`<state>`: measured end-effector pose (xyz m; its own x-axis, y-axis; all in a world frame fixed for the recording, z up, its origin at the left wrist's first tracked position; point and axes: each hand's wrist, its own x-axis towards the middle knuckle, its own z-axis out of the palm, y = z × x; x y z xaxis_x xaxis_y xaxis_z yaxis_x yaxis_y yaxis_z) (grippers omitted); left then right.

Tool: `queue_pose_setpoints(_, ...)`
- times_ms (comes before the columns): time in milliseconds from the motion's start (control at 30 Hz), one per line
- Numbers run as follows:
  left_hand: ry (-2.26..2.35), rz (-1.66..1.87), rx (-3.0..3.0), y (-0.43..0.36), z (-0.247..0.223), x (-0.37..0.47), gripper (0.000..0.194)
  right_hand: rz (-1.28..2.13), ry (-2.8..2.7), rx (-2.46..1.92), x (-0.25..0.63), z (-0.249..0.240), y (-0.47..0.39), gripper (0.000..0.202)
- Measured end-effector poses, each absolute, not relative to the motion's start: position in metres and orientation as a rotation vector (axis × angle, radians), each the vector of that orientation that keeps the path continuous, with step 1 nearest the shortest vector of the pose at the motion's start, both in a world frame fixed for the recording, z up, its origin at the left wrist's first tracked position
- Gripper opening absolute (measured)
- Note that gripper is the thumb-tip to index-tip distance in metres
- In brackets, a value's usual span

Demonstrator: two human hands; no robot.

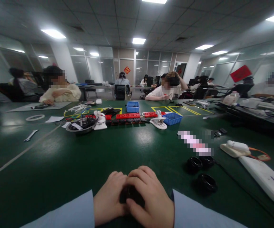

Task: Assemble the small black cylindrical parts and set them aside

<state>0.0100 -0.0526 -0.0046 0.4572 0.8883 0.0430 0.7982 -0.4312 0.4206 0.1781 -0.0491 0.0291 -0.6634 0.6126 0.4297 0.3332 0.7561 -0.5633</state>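
Close to the table's near side, both of my hands are wrapped round a dark round black part (130, 192), mostly hidden by the fingers. My left hand (110, 196) grips it from the left with curled fingers. Over its top and right side lies my right hand (151, 198), its thumb bent across the front. To the right stand several black ring-shaped parts, among them one in front (207, 183) and another behind it (194, 164); they look similar to the held part.
On the right lie a white power bank-like device (265, 180), a black cable and a blurred pink-white item (195, 143). Across the green table stand red power strips (127, 116), blue bins (132, 107), a metal bowl (82, 129) and a wrench (31, 135). Other people sit beyond.
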Motion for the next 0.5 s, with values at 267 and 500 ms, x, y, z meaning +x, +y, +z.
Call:
queue_pose_setpoints(267, 1.439, 0.394, 2.342, -0.0523, -0.0039, 0.0111, 0.023, 0.585, -2.427, -0.950, 0.1725, 0.0208, -0.0493, 0.018)
queue_pose_setpoints(500, 1.419, 0.522, 2.323, -0.0577, -0.0016, 0.0118, 0.022, 0.597, -2.468, -0.883, 0.1727, 0.0201, -0.0471, 0.020)
